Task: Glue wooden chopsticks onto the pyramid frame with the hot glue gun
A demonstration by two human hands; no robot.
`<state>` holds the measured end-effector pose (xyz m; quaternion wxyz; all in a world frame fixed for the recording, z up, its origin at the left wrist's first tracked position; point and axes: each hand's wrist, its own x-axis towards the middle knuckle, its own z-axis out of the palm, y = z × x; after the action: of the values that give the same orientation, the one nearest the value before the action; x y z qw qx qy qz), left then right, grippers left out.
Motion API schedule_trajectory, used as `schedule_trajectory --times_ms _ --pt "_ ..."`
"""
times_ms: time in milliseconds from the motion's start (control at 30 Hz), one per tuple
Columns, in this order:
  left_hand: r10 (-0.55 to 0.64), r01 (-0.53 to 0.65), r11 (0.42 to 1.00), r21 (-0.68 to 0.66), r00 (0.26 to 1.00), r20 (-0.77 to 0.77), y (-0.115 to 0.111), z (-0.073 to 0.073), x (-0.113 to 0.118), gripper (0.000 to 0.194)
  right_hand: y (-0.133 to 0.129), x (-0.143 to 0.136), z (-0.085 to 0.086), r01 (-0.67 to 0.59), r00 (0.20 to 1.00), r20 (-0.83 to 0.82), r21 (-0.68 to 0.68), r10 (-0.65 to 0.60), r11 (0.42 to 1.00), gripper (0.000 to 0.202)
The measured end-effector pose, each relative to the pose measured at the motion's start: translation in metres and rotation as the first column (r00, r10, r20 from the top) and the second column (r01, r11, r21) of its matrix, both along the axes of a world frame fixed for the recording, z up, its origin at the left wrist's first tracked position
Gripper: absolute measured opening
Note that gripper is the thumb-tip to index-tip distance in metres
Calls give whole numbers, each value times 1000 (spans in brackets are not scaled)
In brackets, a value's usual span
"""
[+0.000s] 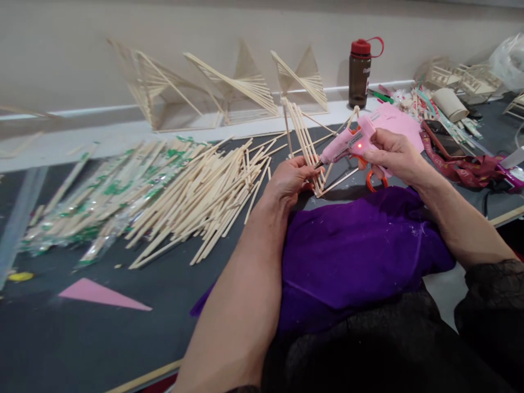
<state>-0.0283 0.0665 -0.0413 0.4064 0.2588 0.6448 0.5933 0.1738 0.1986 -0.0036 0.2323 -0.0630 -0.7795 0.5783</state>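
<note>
A pink hot glue gun (347, 143) with a small red light is gripped in my right hand (395, 155). Its dark nozzle points down and left, close to the fingertips of my left hand (289, 177). Those fingers are closed around the lower end of a stick frame (305, 134), made of pale wooden sticks fanned side by side with further sticks joined at corners. Whether the nozzle touches the wood I cannot tell. Orange-handled scissors (374, 179) lie beneath my right hand. Purple cloth (352, 256) spreads below both wrists.
Loose wooden sticks (213, 196) and wrapped chopsticks (118, 188) cover the table's left side. Finished stick models (237, 87) stand along the wall beside a brown bottle (359, 76). On the right lie a phone (442, 139), a dark red lanyard (470, 169) and scraps. A pink triangle (102, 295) lies at front left.
</note>
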Motion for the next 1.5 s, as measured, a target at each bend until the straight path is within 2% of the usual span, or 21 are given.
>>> schedule_trajectory --times_ms 700,967,1233,1400,1500 --pt "34 -34 999 -25 999 -10 2 -1 0 15 -4 -2 -1 12 1000 -15 -18 -12 1000 39" --pt "-23 22 1000 -22 999 -49 0 -3 -2 19 -1 -2 -4 -1 1000 -30 -16 0 1000 34" --pt "-54 54 998 -25 998 30 -6 7 0 12 1 -2 -5 23 999 -23 -45 -24 999 35" --pt "-113 111 992 -52 993 -23 -8 8 -3 21 0 -2 -4 13 999 -42 -39 -14 999 42" --pt "-109 102 991 -87 991 -79 -7 6 -3 18 -1 -3 -3 5 999 -41 -25 -6 1000 42"
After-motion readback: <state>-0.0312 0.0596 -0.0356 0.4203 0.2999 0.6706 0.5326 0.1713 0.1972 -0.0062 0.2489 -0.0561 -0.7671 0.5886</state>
